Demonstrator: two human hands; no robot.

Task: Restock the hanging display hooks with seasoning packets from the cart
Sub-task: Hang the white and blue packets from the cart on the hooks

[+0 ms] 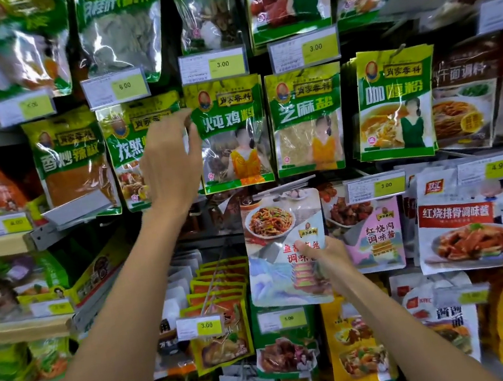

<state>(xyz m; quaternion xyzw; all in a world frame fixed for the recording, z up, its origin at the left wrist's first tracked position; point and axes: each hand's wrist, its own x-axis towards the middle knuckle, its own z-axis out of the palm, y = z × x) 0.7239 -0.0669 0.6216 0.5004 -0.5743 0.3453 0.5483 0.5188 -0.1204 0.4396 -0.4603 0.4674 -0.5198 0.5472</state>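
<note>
Restocking below the "3.00" price tag (213, 65).
Just under it, my left grip (172, 156) pinches the green packet (235, 140); lower, my right grip (328, 260) holds the pale packet (278, 232) marked "调味酱".

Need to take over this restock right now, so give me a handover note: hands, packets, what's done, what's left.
Left hand pinches the upper left edge of the green packet hanging in the middle row.
Right hand grips a pale sauce packet, its top raised to the hook below that row.
Done: neighbouring packets hang in place.
Left: I cannot tell whether the pale sauce packet is on its hook yet; seat it, then fetch more. The cart is out of view.
</note>
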